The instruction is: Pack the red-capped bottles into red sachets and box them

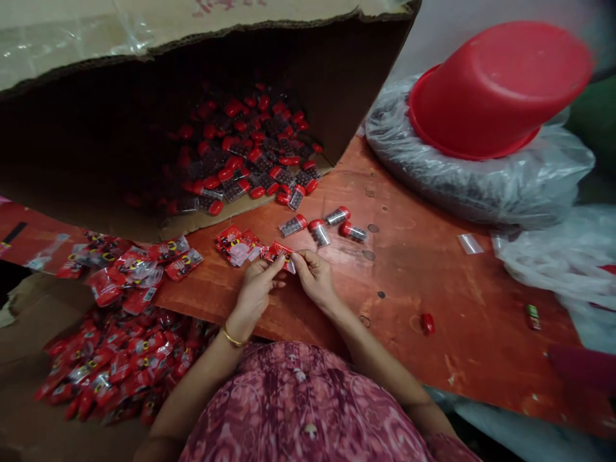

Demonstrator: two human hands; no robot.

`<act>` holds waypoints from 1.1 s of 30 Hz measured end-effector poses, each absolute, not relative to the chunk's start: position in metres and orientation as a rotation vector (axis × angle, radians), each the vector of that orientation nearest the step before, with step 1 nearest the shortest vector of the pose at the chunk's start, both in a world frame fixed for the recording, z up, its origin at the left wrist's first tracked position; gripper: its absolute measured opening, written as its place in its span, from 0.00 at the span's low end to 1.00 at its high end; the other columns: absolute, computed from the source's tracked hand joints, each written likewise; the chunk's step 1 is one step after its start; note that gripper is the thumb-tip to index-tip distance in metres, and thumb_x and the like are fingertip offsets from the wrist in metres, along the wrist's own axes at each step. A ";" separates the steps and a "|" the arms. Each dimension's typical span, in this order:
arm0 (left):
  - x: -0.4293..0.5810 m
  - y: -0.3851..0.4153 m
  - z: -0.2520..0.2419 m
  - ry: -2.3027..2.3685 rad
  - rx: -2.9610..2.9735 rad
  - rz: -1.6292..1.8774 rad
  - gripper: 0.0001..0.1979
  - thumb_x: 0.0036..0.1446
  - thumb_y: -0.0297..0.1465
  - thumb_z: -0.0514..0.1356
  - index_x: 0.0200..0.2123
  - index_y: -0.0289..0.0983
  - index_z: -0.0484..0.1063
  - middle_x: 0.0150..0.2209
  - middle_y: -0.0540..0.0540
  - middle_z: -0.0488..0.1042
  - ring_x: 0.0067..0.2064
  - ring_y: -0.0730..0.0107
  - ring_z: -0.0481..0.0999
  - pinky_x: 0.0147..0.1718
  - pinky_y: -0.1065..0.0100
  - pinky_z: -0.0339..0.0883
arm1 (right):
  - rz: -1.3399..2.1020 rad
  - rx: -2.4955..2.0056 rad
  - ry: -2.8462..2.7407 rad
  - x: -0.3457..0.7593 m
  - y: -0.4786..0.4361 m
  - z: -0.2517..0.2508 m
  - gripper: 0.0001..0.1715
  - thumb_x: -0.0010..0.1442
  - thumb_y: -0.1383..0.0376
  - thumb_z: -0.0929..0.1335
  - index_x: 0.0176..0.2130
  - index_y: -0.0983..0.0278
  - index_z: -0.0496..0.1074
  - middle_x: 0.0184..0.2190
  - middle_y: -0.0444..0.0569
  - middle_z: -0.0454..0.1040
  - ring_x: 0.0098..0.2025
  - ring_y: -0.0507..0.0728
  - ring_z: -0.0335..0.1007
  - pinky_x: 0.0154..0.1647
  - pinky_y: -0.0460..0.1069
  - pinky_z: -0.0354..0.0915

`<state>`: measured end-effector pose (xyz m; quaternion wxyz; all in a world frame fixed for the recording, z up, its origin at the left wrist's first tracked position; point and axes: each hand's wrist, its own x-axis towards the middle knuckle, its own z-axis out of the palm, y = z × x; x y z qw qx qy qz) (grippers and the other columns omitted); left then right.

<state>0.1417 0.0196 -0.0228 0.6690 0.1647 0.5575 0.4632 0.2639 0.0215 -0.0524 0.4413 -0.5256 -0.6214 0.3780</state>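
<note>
Both hands meet over the front of the wooden table, pinching a small red printed packet [280, 250] with a clear part. My left hand [260, 282] has its thumb and fingers closed on the packet's left side. On its right edge, my right hand [312, 274] grips with thumb and forefinger. Just left of the hands lies a stack of flat red printed cards or sleeves [235, 244]. Beyond the hands rest several clear tubes with red caps and dark contents, one of them a red-capped tube [319, 232]. What is inside the held packet is too small to make out.
A large cardboard box [356, 83] on its side holds many red-capped tubes. Filled red packets [129, 276] pile at the table's left edge, above more in a lower carton [24, 359]. A red bucket [495, 90] sits upside down on a plastic-wrapped bundle [462, 186].
</note>
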 end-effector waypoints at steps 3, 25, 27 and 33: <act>0.140 0.021 -0.020 1.205 0.331 1.102 0.21 0.27 0.41 0.73 0.22 0.34 0.71 0.19 0.53 0.72 0.20 0.80 0.68 0.18 0.78 0.61 | 0.644 -1.520 -1.702 0.279 0.036 -0.046 0.23 0.64 0.54 0.55 0.34 0.64 0.71 0.30 0.50 0.73 0.33 0.56 0.67 0.35 0.50 0.62; 0.129 0.022 -0.020 1.109 0.389 1.053 0.18 0.33 0.40 0.72 0.23 0.34 0.73 0.22 0.51 0.74 0.23 0.77 0.71 0.23 0.76 0.64 | 1.383 -1.280 -1.252 0.317 -0.008 -0.014 0.17 0.54 0.52 0.67 0.35 0.63 0.69 0.16 0.38 0.64 0.17 0.48 0.54 0.17 0.44 0.51; 0.129 0.022 -0.019 1.121 0.430 1.035 0.19 0.32 0.41 0.72 0.21 0.34 0.73 0.21 0.50 0.74 0.23 0.77 0.71 0.24 0.75 0.64 | 1.392 -1.284 -1.296 0.317 -0.009 -0.008 0.15 0.53 0.54 0.68 0.32 0.64 0.69 0.16 0.38 0.63 0.17 0.48 0.54 0.18 0.44 0.51; 0.135 0.021 -0.018 1.086 0.602 1.014 0.17 0.35 0.41 0.71 0.23 0.33 0.75 0.23 0.48 0.75 0.26 0.74 0.71 0.29 0.72 0.65 | 1.556 -1.302 -1.322 0.313 -0.007 -0.006 0.14 0.49 0.56 0.69 0.28 0.64 0.69 0.13 0.37 0.60 0.15 0.47 0.51 0.18 0.45 0.48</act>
